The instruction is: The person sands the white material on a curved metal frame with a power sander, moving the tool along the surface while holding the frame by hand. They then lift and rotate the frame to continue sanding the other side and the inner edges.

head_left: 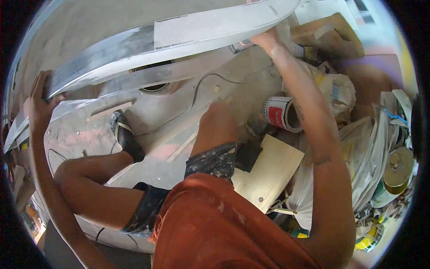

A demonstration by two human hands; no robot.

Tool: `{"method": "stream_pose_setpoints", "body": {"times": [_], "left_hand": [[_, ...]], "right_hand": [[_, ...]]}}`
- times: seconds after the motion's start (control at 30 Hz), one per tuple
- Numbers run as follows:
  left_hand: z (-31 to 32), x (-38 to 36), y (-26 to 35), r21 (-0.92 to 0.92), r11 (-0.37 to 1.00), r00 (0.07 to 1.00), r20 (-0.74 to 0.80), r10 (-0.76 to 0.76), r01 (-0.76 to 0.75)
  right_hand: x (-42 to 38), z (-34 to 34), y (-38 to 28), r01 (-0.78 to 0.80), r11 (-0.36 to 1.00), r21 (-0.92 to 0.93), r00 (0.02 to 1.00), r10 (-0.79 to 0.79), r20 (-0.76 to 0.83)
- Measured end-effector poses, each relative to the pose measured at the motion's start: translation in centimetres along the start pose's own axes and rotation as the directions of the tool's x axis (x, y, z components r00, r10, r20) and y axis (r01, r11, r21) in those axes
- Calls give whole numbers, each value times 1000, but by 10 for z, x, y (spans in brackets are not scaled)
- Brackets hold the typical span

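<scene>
A long curved panel (192, 33), pale with a darker grey section, stretches across the top of the view. My left hand (44, 96) grips its left end, with the thumb on the near side and the fingers behind the edge. Toward the panel's right part, my right hand (265, 39) is closed on a small object (242, 45) against the lower edge. Blur and the hand partly hide that object, so I cannot make out what it is.
A cable (197, 92) crosses the floor. By my right leg are a can with a red label (281, 114) and a pale wooden board (277, 163). Plastic sheeting (365, 143), cardboard (329, 36) and an open tin (392, 179) crowd the right side.
</scene>
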State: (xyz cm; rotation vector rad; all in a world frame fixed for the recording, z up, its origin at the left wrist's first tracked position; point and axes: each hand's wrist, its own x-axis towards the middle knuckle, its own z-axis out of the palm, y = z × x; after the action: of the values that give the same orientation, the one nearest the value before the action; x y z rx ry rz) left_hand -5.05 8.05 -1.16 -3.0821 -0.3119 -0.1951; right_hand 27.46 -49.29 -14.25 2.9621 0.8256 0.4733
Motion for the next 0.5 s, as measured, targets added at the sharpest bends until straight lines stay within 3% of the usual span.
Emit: {"method": "stream_pose_setpoints", "body": {"times": [0.07,0.23,0.4,0.5], "left_hand": [[11,-1,-15,-52,993,988,-117,104,-111],[0,-3,11,-120,991,996,-84,42,-52],[1,-3,16,-20,998,988,-140,63,-67],[16,-2,-1,-152,981,967,-241,81,-120]], "right_hand": [[-5,2,9,-8,998,-66,1000,8,12],[20,-8,24,-60,997,50,998,59,20],[-1,-26,-19,73,981,178,992,-90,86],[-13,-36,-23,158,966,204,972,-188,138]]}}
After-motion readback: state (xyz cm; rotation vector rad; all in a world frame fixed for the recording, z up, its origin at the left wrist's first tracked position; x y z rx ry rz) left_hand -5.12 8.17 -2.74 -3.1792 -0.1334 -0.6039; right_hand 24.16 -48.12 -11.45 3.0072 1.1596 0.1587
